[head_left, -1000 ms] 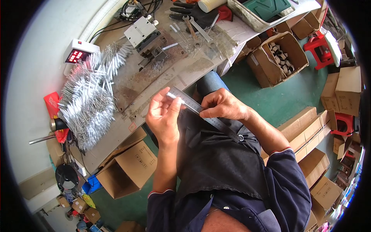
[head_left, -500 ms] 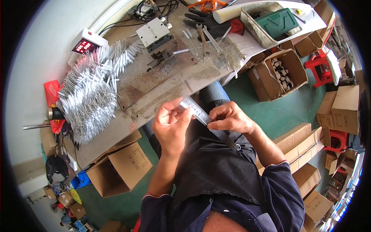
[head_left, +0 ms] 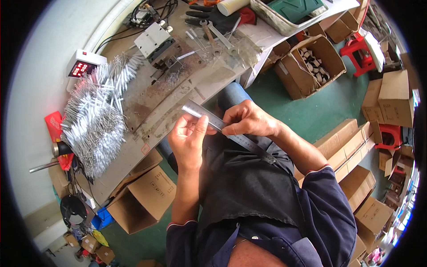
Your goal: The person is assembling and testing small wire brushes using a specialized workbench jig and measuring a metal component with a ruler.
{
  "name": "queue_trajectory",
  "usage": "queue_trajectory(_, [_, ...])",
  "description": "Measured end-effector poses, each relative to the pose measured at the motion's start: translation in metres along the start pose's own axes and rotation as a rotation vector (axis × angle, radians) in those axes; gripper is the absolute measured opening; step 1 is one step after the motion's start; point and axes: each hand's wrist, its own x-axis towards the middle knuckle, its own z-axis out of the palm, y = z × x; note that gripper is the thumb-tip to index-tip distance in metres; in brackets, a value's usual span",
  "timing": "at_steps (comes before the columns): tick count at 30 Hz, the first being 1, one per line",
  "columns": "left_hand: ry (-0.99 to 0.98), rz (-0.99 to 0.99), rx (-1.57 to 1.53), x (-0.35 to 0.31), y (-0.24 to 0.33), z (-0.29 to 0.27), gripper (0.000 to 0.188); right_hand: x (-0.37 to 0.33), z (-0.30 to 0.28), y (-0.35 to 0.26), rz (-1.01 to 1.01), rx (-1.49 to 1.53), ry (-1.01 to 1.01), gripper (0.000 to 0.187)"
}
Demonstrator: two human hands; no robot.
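A steel ruler (head_left: 245, 142) lies slantwise in front of my black apron, held in both hands above my lap. At its upper end my left hand (head_left: 187, 144) pinches it between thumb and fingers. A small bright ridged piece (head_left: 192, 111) lies along the ruler there, too glary to name surely. My right hand (head_left: 252, 119) grips the ruler's middle with thumb and curled fingers. The ruler's holed lower end points toward my right hip. On the bench to the left is a large heap of thin white wire-stemmed brushes (head_left: 95, 120).
A metal fixture block (head_left: 153, 41) stands on the worn workbench (head_left: 149, 118), near wrenches (head_left: 219, 38) and a dark glove (head_left: 209, 18). A counter box with red digits (head_left: 84, 64) sits behind the heap. Open cartons (head_left: 144, 196) and a red stool (head_left: 357, 55) stand around the bench.
The whole view has shifted, with the bench moving left and up in the picture. The ruler lies at a flatter slant, and more of its upper end shows beyond my left thumb.
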Motion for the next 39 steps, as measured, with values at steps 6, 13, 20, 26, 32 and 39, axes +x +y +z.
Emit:
queue_trajectory(6, [0.003, -0.017, 0.025, -0.001, -0.006, 0.002, 0.009, -0.001, 0.003, 0.009, 0.013, 0.045, -0.003, 0.020])
queue_trajectory(13, [0.086, 0.033, 0.048, 0.005, -0.009, -0.002, 0.010, 0.003, 0.008, 0.026, 0.046, 0.384, -0.017, 0.022])
queue_trajectory(20, [0.088, 0.043, 0.083, 0.006, -0.008, -0.004, 0.010, -0.011, 0.013, 0.028, 0.055, 0.620, -0.044, 0.032])
queue_trajectory(26, [0.098, 0.035, 0.114, 0.008, -0.008, -0.013, 0.011, -0.014, 0.018, 0.025, 0.044, 0.669, 0.010, 0.037])
queue_trajectory(32, [0.115, 0.045, 0.151, 0.008, -0.007, -0.014, 0.011, -0.016, 0.021, 0.021, 0.055, 0.679, 0.074, 0.033])
queue_trajectory(39, [0.102, 0.048, 0.147, 0.007, -0.004, -0.010, 0.011, -0.016, 0.021, 0.019, 0.064, 0.650, 0.122, 0.030])
